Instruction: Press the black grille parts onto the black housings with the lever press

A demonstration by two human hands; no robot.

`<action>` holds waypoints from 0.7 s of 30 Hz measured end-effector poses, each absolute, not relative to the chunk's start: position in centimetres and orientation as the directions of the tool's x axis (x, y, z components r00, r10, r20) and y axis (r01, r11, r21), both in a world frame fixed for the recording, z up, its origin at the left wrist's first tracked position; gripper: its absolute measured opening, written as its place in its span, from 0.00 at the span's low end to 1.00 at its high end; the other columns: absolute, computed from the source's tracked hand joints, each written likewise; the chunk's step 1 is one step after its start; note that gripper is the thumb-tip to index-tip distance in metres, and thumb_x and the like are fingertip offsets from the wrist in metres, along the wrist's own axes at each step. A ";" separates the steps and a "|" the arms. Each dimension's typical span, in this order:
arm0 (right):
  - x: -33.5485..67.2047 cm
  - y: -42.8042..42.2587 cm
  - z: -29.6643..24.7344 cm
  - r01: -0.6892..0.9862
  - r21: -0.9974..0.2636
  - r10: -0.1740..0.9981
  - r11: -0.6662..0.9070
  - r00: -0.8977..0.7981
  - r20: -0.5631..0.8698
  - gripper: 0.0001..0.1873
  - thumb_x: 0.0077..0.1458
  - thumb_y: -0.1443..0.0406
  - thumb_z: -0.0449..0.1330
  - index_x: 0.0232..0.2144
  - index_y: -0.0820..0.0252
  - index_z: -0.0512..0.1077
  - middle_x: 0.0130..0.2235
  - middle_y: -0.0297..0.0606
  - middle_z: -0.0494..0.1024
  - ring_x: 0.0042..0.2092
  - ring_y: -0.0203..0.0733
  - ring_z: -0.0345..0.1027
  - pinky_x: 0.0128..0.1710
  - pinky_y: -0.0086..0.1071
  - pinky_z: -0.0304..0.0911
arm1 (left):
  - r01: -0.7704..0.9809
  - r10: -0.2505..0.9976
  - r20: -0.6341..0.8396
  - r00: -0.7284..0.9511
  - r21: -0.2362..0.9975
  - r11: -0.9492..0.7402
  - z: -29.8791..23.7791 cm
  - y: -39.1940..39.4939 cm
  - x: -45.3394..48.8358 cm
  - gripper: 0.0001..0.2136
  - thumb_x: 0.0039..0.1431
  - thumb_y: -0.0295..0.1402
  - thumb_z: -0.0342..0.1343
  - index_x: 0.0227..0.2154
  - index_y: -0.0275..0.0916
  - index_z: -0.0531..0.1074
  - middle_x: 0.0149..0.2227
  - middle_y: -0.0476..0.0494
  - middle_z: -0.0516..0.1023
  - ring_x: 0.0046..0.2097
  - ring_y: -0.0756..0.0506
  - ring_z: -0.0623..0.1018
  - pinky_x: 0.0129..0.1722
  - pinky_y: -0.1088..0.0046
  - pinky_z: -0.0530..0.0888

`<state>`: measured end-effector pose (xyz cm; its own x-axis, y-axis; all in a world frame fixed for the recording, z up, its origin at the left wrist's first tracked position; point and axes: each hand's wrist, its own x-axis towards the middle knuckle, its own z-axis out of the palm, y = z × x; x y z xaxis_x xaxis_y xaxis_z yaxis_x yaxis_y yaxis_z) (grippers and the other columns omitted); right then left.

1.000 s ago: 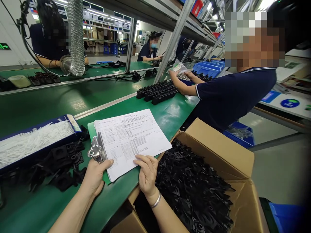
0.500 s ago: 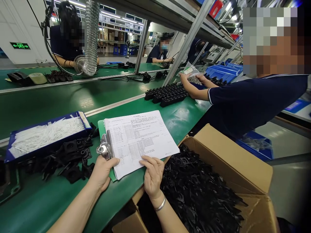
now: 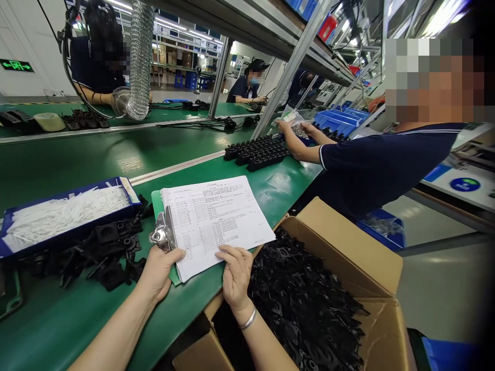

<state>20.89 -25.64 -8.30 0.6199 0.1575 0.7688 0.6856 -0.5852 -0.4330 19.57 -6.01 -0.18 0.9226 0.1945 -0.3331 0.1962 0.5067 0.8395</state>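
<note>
A green clipboard (image 3: 157,202) with a metal clip (image 3: 162,233) bears a stack of printed papers (image 3: 216,221), tilted over the green bench. My left hand (image 3: 160,270) is closed on its lower left corner, thumb on top beside the clip and fingers underneath. Along the near edge of the sheets, my right hand (image 3: 237,278) has its fingers bent over the paper, closed at that edge; its thumb is mostly hidden. A silver bracelet (image 3: 248,318) circles the right wrist. The print is too small to read.
A blue tray (image 3: 73,219) of white sticks and loose black parts (image 3: 110,252) lie left. A cardboard box (image 3: 348,247) of black parts stands right, below the bench edge. Beyond are rows of black pieces (image 3: 257,152) and a co-worker (image 3: 371,159) handling a plastic bag (image 3: 292,114).
The view has shifted slightly, so the surroundings sit a little further left. Both hands keep their places on the clipboard and papers. The co-worker still holds the bag.
</note>
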 end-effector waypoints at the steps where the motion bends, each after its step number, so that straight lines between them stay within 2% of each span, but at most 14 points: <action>1: 20.9 -25.7 -8.3 0.685 -0.432 0.157 -0.586 0.619 0.769 0.22 0.58 0.76 0.46 0.46 0.55 0.73 0.49 0.39 0.76 0.48 0.47 0.64 0.49 0.47 0.58 | 0.196 0.196 -0.332 0.923 0.841 0.504 -0.2 -6.0 19.6 0.24 0.35 0.30 0.69 0.41 0.33 0.80 0.42 0.37 0.84 0.49 0.32 0.80 0.56 0.56 0.71; 14: 20.9 -25.5 -8.0 0.681 -0.422 0.157 -0.599 0.617 0.771 0.22 0.57 0.76 0.46 0.45 0.55 0.72 0.49 0.39 0.76 0.47 0.46 0.65 0.48 0.46 0.59 | 0.224 0.222 -0.370 0.902 0.841 0.493 0.6 -6.1 19.6 0.21 0.31 0.31 0.69 0.35 0.34 0.81 0.40 0.37 0.85 0.49 0.30 0.79 0.55 0.53 0.71; 21: 20.9 -25.5 -8.2 0.672 -0.433 0.161 -0.600 0.632 0.758 0.21 0.58 0.75 0.45 0.46 0.55 0.72 0.49 0.39 0.76 0.47 0.47 0.65 0.49 0.46 0.58 | 0.221 0.216 -0.370 0.904 0.834 0.505 0.4 -6.1 19.6 0.22 0.32 0.30 0.69 0.38 0.33 0.81 0.41 0.37 0.84 0.49 0.31 0.80 0.55 0.54 0.72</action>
